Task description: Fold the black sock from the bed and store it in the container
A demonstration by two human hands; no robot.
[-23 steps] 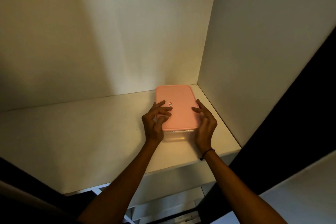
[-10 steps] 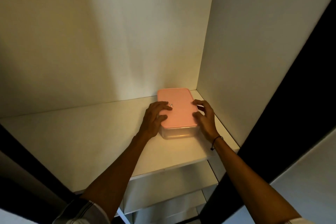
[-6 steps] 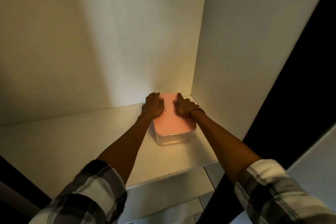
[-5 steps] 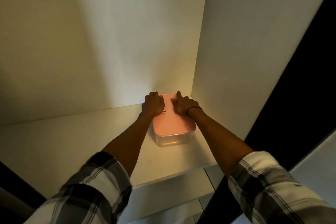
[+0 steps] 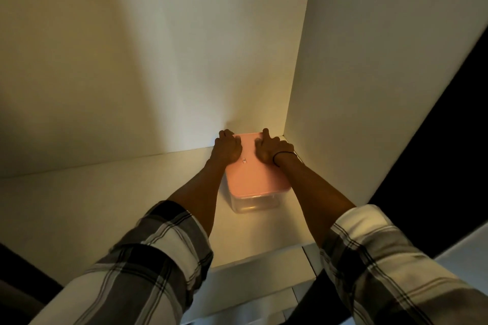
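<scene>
A clear plastic container with a pink lid (image 5: 254, 177) stands on a white shelf (image 5: 105, 206), tight in the back right corner. My left hand (image 5: 227, 150) lies on the far left end of the lid, with its fingers curled over the back edge. My right hand (image 5: 268, 149), a dark band on its wrist, sits on the far right end in the same way. The lid is on the container. No black sock is visible; the inside of the container shows only a dim glare through its near wall.
The shelf's back wall (image 5: 158, 60) and right side panel (image 5: 369, 87) close in the corner. Open shelf surface stretches to the left. Lower shelves (image 5: 253, 287) show below the front edge. Plaid sleeves fill the bottom of the view.
My hands have slid from the sides of the lid to its far end, and the container has moved back into the corner. My arms are stretched further in.
</scene>
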